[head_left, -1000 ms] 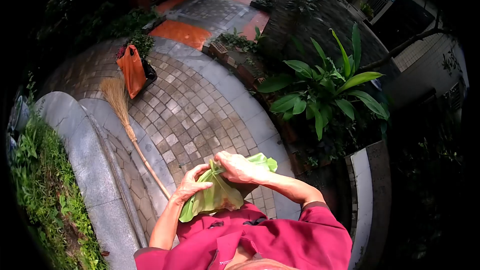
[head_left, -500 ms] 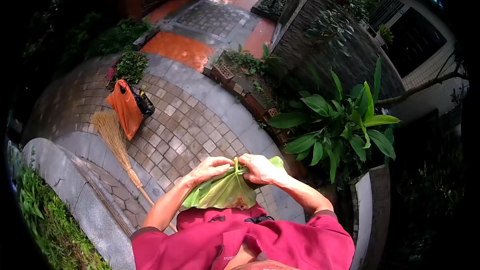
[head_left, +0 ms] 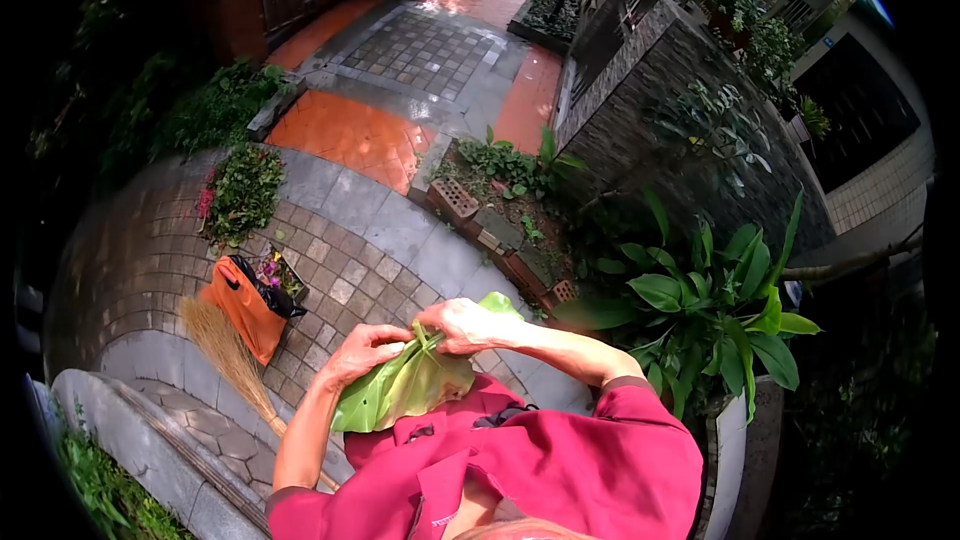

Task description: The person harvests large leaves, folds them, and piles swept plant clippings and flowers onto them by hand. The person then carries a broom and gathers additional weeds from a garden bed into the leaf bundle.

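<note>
**A big, soft leaf (head_left: pixel 400 390), best held near the stalk (head_left: pixel 421 334)**

The leaf hangs just below the fingers of both hands, in front of the shirt (head_left: pixel 560 460), with one end poking out beyond the right knuckles. The left hand (head_left: pixel 362 352) appears to pinch its upper edge, thumb underneath; the right hand (head_left: pixel 455 327) is curled closed around bunched leaf beside the stalk, which stands up between the two sets of fingertips. It should feel light and limp, easily folded but quick to tear, most of all along the yellowed part under the fingers. The thicker ribs by the stalk look the firmest place to grip; the thin outer edge would probably rip under a hard pull. Whether it is slippery, I cannot tell.
</note>
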Tool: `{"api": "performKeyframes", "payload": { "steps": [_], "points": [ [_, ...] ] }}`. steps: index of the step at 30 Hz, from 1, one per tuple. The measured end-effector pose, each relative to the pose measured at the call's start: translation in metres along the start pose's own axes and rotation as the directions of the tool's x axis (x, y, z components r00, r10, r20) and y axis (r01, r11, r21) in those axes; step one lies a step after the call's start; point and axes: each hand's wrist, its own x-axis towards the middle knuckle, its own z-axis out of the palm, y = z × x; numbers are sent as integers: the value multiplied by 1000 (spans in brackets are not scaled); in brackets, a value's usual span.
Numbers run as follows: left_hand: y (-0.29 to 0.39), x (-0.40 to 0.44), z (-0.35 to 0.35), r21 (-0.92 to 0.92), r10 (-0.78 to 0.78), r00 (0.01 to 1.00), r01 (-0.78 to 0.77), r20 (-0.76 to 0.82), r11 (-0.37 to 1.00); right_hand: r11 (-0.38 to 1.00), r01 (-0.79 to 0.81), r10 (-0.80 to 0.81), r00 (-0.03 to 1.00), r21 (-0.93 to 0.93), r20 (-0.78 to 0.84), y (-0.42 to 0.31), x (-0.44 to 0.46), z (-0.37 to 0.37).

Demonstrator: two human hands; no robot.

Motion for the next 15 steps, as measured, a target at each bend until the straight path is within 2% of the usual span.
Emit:
{"api": "performKeyframes", "payload": {
  "steps": [4,6,7,8,10,12,13,14,15],
  "points": [
    [25,27,-71,35,13,1000,-12,-25,999,999,12,-10,999,39,-41,24,80,-29],
    [47,37,-105,-51,-3,1000,3,10,999,1000,-7,5,999,-29,-51,31,115,-48],
    [54,49,-127,2,35,998,-35,56,999,999,28,-31,995,-25,-100,31,130,-59],
    [62,59,-150,169,-3,998,-9,66,986,999,9,-12,997,-37,-79,31,144,-70],
    [79,81,-183,361,302,945,-327,126,873,999,-16,13,997,-42,-72,23,175,-97],
    [95,106,-204,556,300,946,-318,125,768,994,-90,84,992,-60,-97,30,204,-113],
    [102,113,-211,573,394,915,-370,87,731,984,-173,170,982,-29,-87,34,216,-118],
    [100,124,-218,715,579,815,-388,-29,582,967,-254,252,962,-11,-104,42,233,-128],
    [99,138,-224,844,739,669,-349,-79,406,965,-247,258,955,86,-150,70,247,-129]
  ]
}}
